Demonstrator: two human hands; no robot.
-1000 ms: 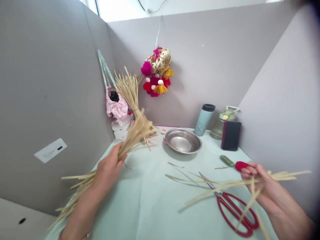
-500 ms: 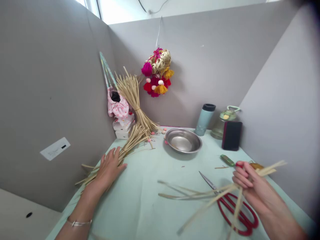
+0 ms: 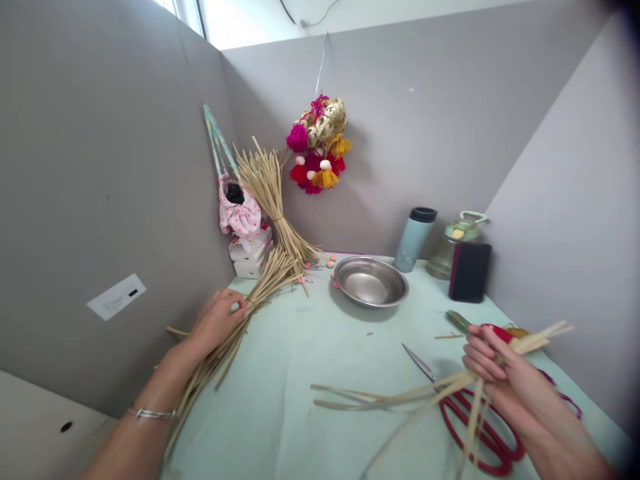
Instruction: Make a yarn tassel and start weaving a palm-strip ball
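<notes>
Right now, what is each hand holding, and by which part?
The right hand grips pale, flat straw strips partway along, ends out both sides. The left hand touches the tan straw bundle near its middle; whether it grips, I cannot tell.

Grey partitions (image 3: 425,133), window (image 3: 184,9) — bright, pale-green tabletop (image 3: 260,413)

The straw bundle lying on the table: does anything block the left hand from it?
Nothing visible does: the left hand is right at the straw bundle, with no other object between them.
</notes>
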